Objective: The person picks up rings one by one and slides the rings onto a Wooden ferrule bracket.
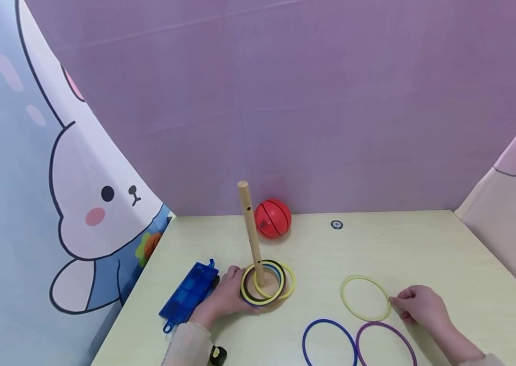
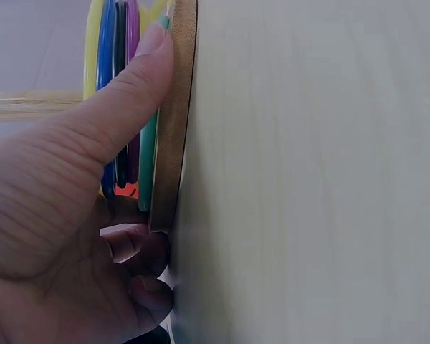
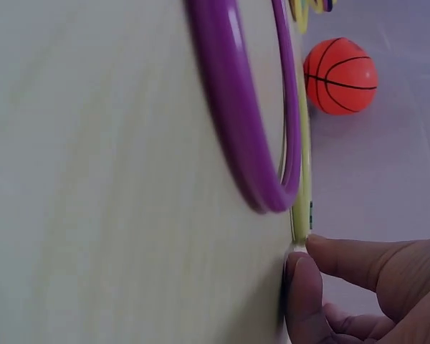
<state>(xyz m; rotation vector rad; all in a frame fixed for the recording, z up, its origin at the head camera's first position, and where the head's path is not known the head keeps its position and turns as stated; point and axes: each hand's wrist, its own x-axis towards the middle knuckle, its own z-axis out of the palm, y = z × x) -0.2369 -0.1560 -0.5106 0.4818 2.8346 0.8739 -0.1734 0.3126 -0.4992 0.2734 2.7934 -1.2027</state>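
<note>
A wooden peg (image 1: 252, 229) stands on a round wooden base (image 2: 173, 143) with several coloured rings (image 1: 267, 284) stacked around it. My left hand (image 1: 232, 287) grips the base's left edge: the thumb (image 2: 122, 93) lies on the rings and the fingers curl at the rim. A loose yellow ring (image 1: 365, 298) lies flat on the table to the right. My right hand (image 1: 399, 303) pinches its right edge between thumb and fingertip (image 3: 304, 287). Nearer me lie a blue ring (image 1: 328, 343) and a purple ring (image 1: 386, 345), the purple ring (image 3: 236, 122) close by the pinched yellow ring (image 3: 302, 201).
A small orange basketball (image 1: 273, 218) sits behind the peg against the purple wall. A blue plastic case (image 1: 188, 297) lies left of my left hand near the table's (image 1: 445, 254) left edge. A small round disc (image 1: 336, 224) lies at the back. Printed panels close in both sides.
</note>
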